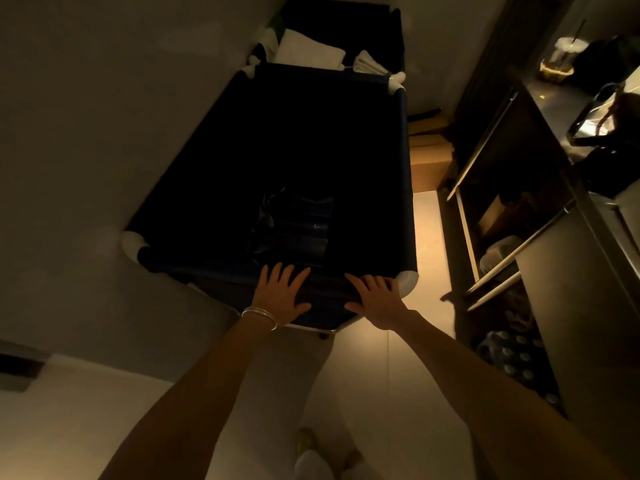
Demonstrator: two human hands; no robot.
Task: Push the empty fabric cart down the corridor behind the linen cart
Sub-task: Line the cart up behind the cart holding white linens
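Fabric cart (294,161), dark blue w/ white corner caps, sits right in front of you, and both your hands are flat on its near top rail. Your left hand (282,294) has its fingers (265,277) spread wide and laid over the rail, palm down, not curled round it; thin bangles (259,315) sit on that wrist. Your right hand (375,299) rests on the same rail, just inside the cart's near right corner cap (407,280), fingers also splayed and flat, thumb out toward the left hand. Nothing is gripped in either hand.

Inside the cart it's very dark; only some crumpled dark material (294,226) shows on the bottom near your hands, can't tell what it is.

At the cart's far end, touching or almost touching it, stands the linen cart (346,15), same dark fabric, w/ folded white towels (310,51) on top. A plain wall (86,98) runs close along the cart's left side. Right of the cart: pale floor (426,244), cardboard boxes (431,157) by its far right side, then dark shelving (502,220) w/ a bench top (554,98) carrying a lidded cup (562,55).
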